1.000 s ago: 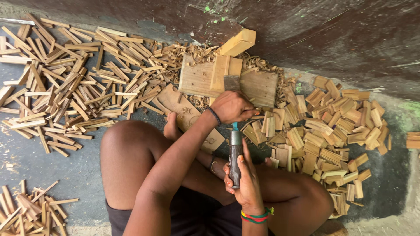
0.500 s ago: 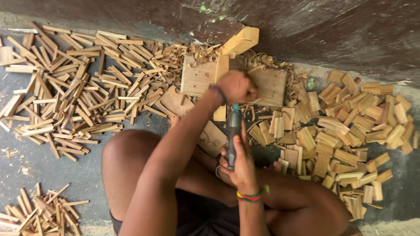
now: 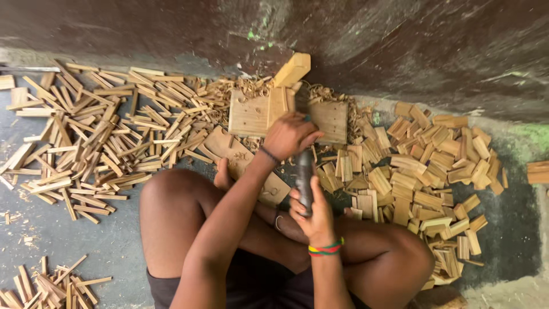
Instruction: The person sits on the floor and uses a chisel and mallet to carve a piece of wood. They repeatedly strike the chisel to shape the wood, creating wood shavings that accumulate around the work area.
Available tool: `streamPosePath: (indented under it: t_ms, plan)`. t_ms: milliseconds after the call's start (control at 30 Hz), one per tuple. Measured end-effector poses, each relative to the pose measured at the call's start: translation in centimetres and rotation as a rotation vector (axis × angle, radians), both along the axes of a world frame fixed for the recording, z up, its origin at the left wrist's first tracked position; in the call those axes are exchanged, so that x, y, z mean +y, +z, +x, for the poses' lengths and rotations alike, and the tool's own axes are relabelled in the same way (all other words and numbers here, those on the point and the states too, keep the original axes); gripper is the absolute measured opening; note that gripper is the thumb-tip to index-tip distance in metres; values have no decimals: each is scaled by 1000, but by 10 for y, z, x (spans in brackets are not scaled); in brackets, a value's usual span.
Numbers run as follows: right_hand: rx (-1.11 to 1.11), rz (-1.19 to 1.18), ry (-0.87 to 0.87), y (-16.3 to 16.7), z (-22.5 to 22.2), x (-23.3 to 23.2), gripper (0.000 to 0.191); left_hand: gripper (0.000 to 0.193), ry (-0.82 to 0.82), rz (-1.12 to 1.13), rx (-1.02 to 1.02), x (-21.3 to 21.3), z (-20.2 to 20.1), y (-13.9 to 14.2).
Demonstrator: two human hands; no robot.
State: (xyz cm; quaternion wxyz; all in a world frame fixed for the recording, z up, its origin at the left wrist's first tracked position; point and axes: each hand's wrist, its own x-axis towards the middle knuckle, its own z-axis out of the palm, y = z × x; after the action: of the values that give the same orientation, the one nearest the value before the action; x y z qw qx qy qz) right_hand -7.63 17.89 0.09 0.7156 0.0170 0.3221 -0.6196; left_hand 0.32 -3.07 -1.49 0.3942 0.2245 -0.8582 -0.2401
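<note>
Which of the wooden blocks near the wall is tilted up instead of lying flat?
The light, thick block at the top centre, just above the wooden board. It leans up at an angle toward the wall, while the small pieces left and right of it lie flat on the floor.

A: What lies ahead of the seated person?
B: A flat wooden board (image 3: pixel 249 114) on the floor against the wall (image 3: pixel 400 46), an upright block (image 3: pixel 278 105) on it, another block (image 3: pixel 293 69) tilted behind.

A: And to either side?
B: Thin sticks (image 3: pixel 103 131) heaped left of the board; short chunks (image 3: pixel 429 166) heaped right.

A: The hands?
B: Left hand (image 3: pixel 290 135) before the board; right hand (image 3: pixel 313 213) nearer the lap, around a tool handle (image 3: pixel 304 177) running between both.

A: Near left corner?
B: A smaller stick pile (image 3: pixel 46 285).
</note>
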Motion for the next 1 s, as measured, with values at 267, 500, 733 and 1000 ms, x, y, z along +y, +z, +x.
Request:
streamPosePath:
  t_ms: [267,500,733,1000]
  plan:
    - [279,146,-153,12,-33,37,36,67,374,180,-18,-3,38,-10]
    - [462,200,-125,37,-16,51,61,76,473,197,-127,-12,32,-17]
    - [527,228,-81,52,-4,49,66,57,484,298,-86,-27,30,-26]
    - [549,250,-58,57,-2,48,66,27,450,201,-186,-25,29,-22]
